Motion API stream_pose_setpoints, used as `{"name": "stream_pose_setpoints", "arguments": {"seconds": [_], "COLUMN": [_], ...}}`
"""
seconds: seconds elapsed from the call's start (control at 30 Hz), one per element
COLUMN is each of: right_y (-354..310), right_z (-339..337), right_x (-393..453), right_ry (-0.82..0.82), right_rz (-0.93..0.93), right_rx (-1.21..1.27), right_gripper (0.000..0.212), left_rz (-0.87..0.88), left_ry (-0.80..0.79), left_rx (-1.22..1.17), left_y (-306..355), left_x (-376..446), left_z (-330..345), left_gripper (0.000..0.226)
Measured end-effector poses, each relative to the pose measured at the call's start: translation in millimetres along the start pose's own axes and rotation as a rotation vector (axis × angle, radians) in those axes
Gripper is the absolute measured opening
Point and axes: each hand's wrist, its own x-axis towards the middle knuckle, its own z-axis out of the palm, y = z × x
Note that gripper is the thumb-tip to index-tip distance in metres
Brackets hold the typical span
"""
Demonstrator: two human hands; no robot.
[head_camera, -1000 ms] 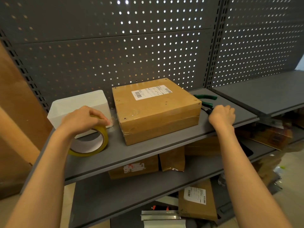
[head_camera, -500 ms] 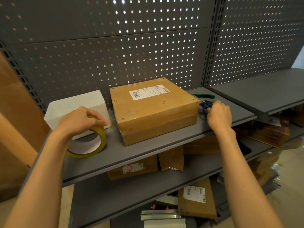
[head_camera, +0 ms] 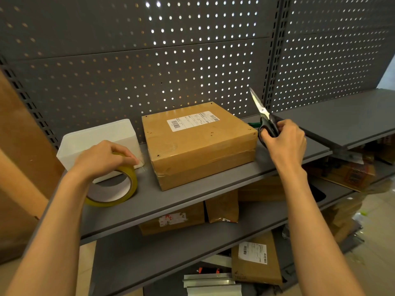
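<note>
head view showed the right hand point(head_camera: 285, 144) curled round the black handles of the scissors point(head_camera: 262, 113), blades pointing up, just right of the cardboard box point(head_camera: 198, 142). the left hand point(head_camera: 102, 159) gripped the top of the yellow tape roll point(head_camera: 128, 189), which stood on the grey shelf point(head_camera: 192, 196) beside a white tub point(head_camera: 96, 135).

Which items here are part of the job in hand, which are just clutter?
In hand: tape roll gripped by the left hand; scissors, blades up, in the right hand; probably the labelled cardboard box between them.
Lying about: white bin; green-handled tool behind the box; parcels on the lower shelf.
</note>
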Motion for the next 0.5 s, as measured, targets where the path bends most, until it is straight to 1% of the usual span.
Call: {"name": "stream_pose_setpoints", "arguments": {"seconds": [0.13,0.3,0.4,0.5], "right_y": [-7.8,-29.2,-51.4,-75.4], "right_z": [-11.2,-19.5,-17.5,-17.2], "right_x": [-0.5,-9.7,-27.4,-53.6], "right_ry": [0.112,0.107,0.015,-0.207], "right_rz": [-0.002,-0.100,-0.135,-0.091], "right_rx": [0.064,0.222,0.299,0.475], "right_gripper": [0.042,0.037,0.043,0.048], "left_rz": [0.005,0.011,0.014,0.006], "left_ry": [-0.001,0.002,0.004,0.010], "left_rx": [-0.015,-0.015,-0.016,-0.016], "left_y": [1.2,0.3,0.2,-0.3], "left_x": [-0.4,-0.8,-0.7,-1.2], "left_z": [0.7,0.8,0.4,-1.1], "left_gripper": [0.011,0.010,0.010,0.010]}}
